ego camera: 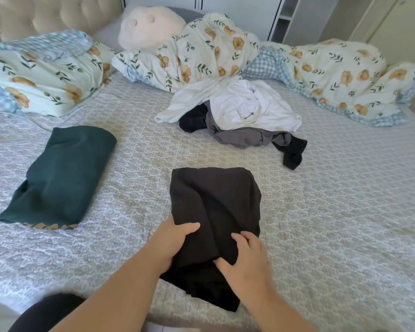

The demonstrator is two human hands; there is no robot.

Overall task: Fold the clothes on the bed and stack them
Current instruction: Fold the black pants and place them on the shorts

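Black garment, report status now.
Left hand and right hand both grip the black garment, part folded. Green garment folded, to the left. Unfolded pile waiting beyond. Nothing in the way.

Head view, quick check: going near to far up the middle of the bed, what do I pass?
Right hand and left hand gripping the black garment → bare patterned bedspread → unfolded pile of white, grey and black clothes → floral duvet → white plush pillow.

Floral duvet (225, 51) bunched across head of bed, white plush pillow (149, 27) behind, tufted headboard (46, 13), wardrobe (297, 17) at back.
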